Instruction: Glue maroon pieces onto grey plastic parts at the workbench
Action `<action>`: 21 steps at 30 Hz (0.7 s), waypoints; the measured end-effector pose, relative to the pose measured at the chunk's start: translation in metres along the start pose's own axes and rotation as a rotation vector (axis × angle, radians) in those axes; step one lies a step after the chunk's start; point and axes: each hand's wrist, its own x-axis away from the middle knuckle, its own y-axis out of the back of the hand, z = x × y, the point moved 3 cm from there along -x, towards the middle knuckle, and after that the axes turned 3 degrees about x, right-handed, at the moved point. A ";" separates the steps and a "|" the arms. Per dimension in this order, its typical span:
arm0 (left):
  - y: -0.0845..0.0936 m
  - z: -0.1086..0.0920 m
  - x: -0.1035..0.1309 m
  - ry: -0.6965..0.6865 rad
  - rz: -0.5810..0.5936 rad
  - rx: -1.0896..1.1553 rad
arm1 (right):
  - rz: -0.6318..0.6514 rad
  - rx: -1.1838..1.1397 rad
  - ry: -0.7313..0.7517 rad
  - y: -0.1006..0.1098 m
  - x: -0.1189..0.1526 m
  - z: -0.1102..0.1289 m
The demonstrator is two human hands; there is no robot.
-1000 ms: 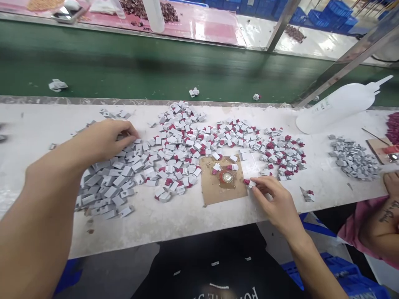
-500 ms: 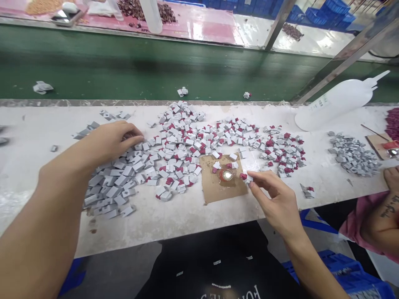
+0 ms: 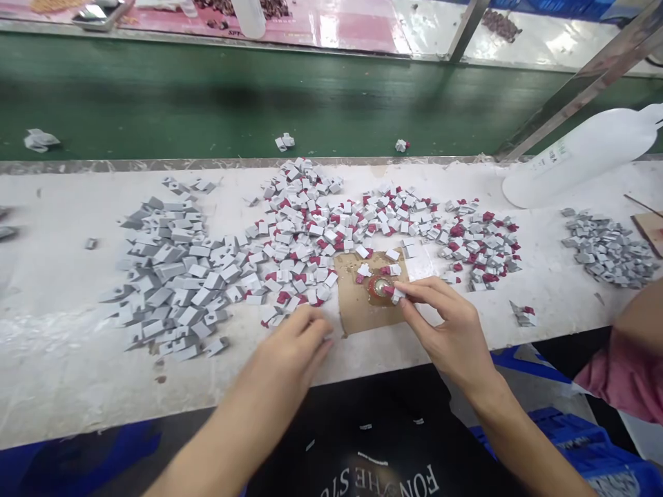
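In my right hand [image 3: 445, 321], a small white-and-maroon plastic piece [image 3: 396, 295] is pinched between thumb and fingertips. Its maroon end is over a round, shiny dish [image 3: 380, 286] of clear liquid, on a brown cardboard square [image 3: 370, 321]; whether it touches the liquid I cannot tell. Two similar pieces lie on the cardboard behind the dish. My left hand [image 3: 300, 345] is closed, slightly blurred, left of the cardboard; a bit of a small grey plastic piece [image 3: 328, 337] shows at its fingertips. Beyond it spreads a pile of grey pieces [image 3: 181, 276].
White-and-maroon pieces [image 3: 311, 228] are heaped behind the cardboard, with another group [image 3: 481, 241] to the right. A white squeeze bottle [image 3: 580, 159] lies tilted near a metal post [image 3: 574, 96]. A green strip [image 3: 207, 103] runs behind the table. Another person's arm [image 3: 639, 310] is at right.
My left hand has left the grey pile and come right and nearer, beside the cardboard. My right hand has moved left, bringing its piece over the dish.
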 end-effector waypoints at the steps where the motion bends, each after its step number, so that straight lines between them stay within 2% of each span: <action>1: -0.014 0.000 0.005 0.029 0.024 0.006 | 0.000 0.007 0.002 0.000 0.000 0.000; 4: -0.036 0.003 0.014 0.085 0.008 0.032 | 0.000 0.022 0.007 0.001 0.000 -0.001; 12: -0.034 0.006 0.029 0.116 -0.120 0.182 | -0.012 -0.036 -0.021 0.002 -0.001 -0.002; 16: -0.031 0.002 0.024 0.207 -0.174 0.313 | -0.025 -0.255 -0.178 0.005 -0.001 -0.008; 21: -0.025 -0.014 -0.004 0.289 -0.232 0.531 | -0.047 -0.685 -0.407 0.003 -0.004 -0.018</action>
